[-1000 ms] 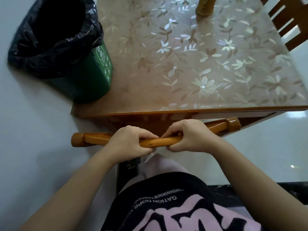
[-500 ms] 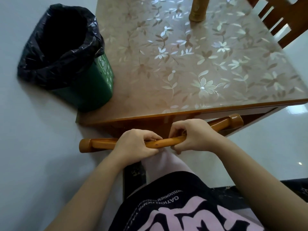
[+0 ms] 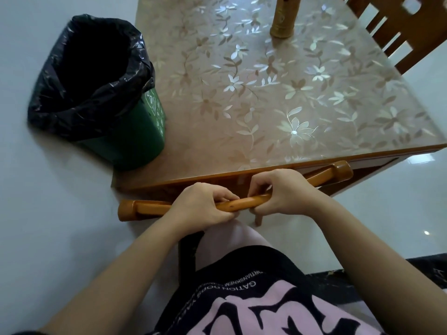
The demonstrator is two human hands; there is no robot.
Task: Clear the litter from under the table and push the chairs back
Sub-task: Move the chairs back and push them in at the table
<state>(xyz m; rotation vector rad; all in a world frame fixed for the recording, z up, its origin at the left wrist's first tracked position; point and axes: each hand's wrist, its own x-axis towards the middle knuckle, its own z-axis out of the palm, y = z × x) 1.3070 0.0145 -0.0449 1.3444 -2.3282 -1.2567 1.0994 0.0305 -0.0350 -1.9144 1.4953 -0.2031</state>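
Both my hands grip the rounded top rail of a wooden chair (image 3: 145,207) that stands against the near edge of the table (image 3: 377,154). My left hand (image 3: 202,205) curls round the rail left of its middle, and my right hand (image 3: 281,191) curls round it just to the right. The chair's seat is hidden under the tabletop; one chair leg shows below my right hand. No litter is visible.
A green bin (image 3: 135,141) lined with a black bag stands on the pale floor at the table's left corner. A second wooden chair (image 3: 396,27) is at the far right side. A bamboo-coloured cylinder (image 3: 284,16) stands on the floral table cover.
The chair's top rail has closed in on the table edge, its right end now tucked under it. Both hands keep their grip.
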